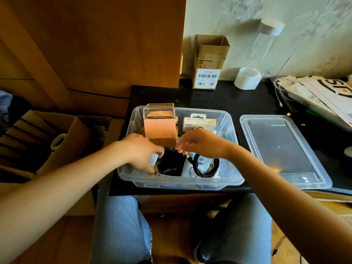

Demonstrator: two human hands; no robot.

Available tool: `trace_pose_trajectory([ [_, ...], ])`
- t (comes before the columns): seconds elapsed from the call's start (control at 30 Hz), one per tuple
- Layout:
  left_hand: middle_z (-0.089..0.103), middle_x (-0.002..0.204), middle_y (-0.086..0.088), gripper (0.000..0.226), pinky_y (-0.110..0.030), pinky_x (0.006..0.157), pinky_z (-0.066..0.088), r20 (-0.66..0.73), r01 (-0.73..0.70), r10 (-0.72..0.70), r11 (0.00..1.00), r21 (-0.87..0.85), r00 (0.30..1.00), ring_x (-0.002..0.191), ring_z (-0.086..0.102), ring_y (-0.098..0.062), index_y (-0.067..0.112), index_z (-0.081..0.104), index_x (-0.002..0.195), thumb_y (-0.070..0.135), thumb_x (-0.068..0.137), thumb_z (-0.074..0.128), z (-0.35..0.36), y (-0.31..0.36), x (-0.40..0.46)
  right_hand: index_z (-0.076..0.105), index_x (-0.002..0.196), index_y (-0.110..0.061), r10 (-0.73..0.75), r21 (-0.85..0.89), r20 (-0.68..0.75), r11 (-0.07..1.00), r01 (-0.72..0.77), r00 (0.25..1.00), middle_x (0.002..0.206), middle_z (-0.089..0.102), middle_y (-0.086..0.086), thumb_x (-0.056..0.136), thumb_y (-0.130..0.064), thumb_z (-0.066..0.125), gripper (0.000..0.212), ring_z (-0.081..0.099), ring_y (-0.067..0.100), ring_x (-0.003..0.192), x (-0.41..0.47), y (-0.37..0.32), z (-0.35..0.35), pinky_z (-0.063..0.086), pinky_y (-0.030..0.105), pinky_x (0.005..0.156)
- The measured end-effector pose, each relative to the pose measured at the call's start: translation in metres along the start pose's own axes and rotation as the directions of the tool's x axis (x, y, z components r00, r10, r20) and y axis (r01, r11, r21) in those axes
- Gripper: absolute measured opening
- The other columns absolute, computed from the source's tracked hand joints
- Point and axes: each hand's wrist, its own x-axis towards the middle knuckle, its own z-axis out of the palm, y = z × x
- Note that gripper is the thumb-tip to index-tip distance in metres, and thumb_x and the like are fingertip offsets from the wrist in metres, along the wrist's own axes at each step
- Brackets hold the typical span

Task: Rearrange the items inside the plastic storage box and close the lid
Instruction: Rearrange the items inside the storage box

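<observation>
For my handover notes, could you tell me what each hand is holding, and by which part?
Left hand fingers curl around small items at the storage box's near-left corner; exactly what cannot be told. Right hand seems to pinch something small and dark.

A: Box colour?
B: Storage box (228,128) clear plastic, lid (283,149) clear too. Counter (219,98) black.
A: Inside?
B: Peach-pink carton (160,126) w/ clear cap, white Belkin pack (199,123), black cable coil (206,166), black pouch (171,162), white pack w/ blue cartoon print (192,169).
A: Bkgd?
B: Brown cardboard box (209,60) w/ white barcode label, white cup (247,78), jeans (122,229) light blue, frayed.
</observation>
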Motion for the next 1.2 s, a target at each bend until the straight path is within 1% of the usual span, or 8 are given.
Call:
trace_pose_trajectory([
  [0.17,0.057,0.084,0.016,0.038,-0.023,0.052,0.033,-0.186,0.028,-0.044,0.996,-0.086,0.982,0.074,0.051,-0.01,0.045,0.057,0.109,0.063,0.076,0.052,-0.007,-0.018,-0.007,0.067,0.11,-0.006,0.06,-0.057,0.291,0.997,-0.045,0.955,0.104,0.069,0.005,0.097,-0.012,0.046,0.026,0.066,0.014,0.088,0.015,0.0,0.013,0.053,0.021,0.082],
  [0.4,0.051,0.06,0.016,0.026,-0.021,0.048,0.027,-0.333,0.106,-0.187,0.963,-0.248,0.924,0.063,0.05,-0.004,0.039,0.062,0.092,0.059,0.078,0.054,0.001,-0.024,-0.015,0.055,0.129,-0.018,0.164,-0.314,0.488,0.95,-0.003,0.857,0.108,0.065,0.01,0.093,-0.006,0.046,0.039,0.062,0.018,0.078,0.053,-0.001,0.05,0.055,0.022,0.068],
  [0.47,0.053,0.062,0.016,0.024,-0.022,0.049,0.027,-0.361,0.137,-0.238,0.949,-0.283,0.902,0.066,0.052,-0.007,0.037,0.063,0.088,0.058,0.077,0.056,0.002,-0.024,-0.014,0.054,0.131,-0.021,0.168,-0.458,0.496,0.884,0.093,0.852,0.106,0.063,0.007,0.094,-0.007,0.042,0.042,0.057,0.017,0.076,0.06,-0.002,0.059,0.05,0.023,0.065],
  [0.63,0.054,0.059,0.011,0.028,-0.023,0.048,0.025,-0.442,0.249,-0.385,0.909,-0.334,0.81,0.056,0.047,-0.007,0.029,0.063,0.078,0.056,0.075,0.056,-0.001,-0.027,-0.013,0.056,0.129,-0.018,0.041,-0.642,0.473,0.7,0.313,0.88,0.123,0.06,0.003,0.099,-0.016,0.039,0.035,0.055,0.025,0.106,0.064,-0.003,0.071,0.046,0.032,0.087],
  [0.8,0.046,0.054,0.01,0.027,-0.022,0.045,0.021,-0.438,0.282,-0.384,0.918,-0.28,0.813,0.05,0.04,-0.005,0.025,0.062,0.081,0.051,0.078,0.058,-0.005,-0.022,-0.011,0.065,0.106,-0.008,0.089,-0.792,0.533,0.401,0.459,0.842,0.104,0.065,0.005,0.091,-0.005,0.048,0.023,0.055,0.024,0.09,0.075,-0.007,0.085,0.039,0.026,0.062],
  [0.97,0.048,0.062,0.008,0.023,-0.025,0.05,0.028,-0.47,0.307,-0.401,0.914,-0.266,0.786,0.061,0.049,-0.016,0.026,0.047,0.079,0.045,0.082,0.059,-0.009,-0.014,-0.015,0.064,0.104,-0.007,0.102,-0.804,0.272,0.57,0.168,0.957,0.106,0.064,0.008,0.093,-0.01,0.048,0.02,0.056,0.028,0.097,0.086,0.0,0.103,0.041,0.033,0.076],
  [1.1,0.062,0.086,-0.004,0.003,-0.029,0.056,0.037,-0.484,0.304,-0.4,0.915,-0.267,0.779,0.076,0.059,-0.024,0.022,0.053,0.088,0.021,0.091,0.053,-0.006,-0.009,-0.014,0.064,0.107,-0.013,0.181,-0.726,0.185,0.687,0.01,0.966,0.101,0.064,0.007,0.089,-0.034,0.057,0.029,0.057,0.027,0.093,0.088,0.0,0.107,0.042,0.032,0.068],
  [1.2,0.062,0.089,0.002,0.02,-0.025,0.052,0.035,-0.423,0.253,-0.34,0.935,-0.25,0.84,0.072,0.053,-0.017,0.023,0.061,0.088,0.039,0.094,0.049,0.0,-0.012,-0.015,0.058,0.119,-0.015,0.219,-0.737,0.177,0.676,-0.018,0.96,0.105,0.061,0.006,0.089,-0.048,0.052,0.045,0.054,0.026,0.098,0.092,-0.004,0.11,0.044,0.035,0.076],
])
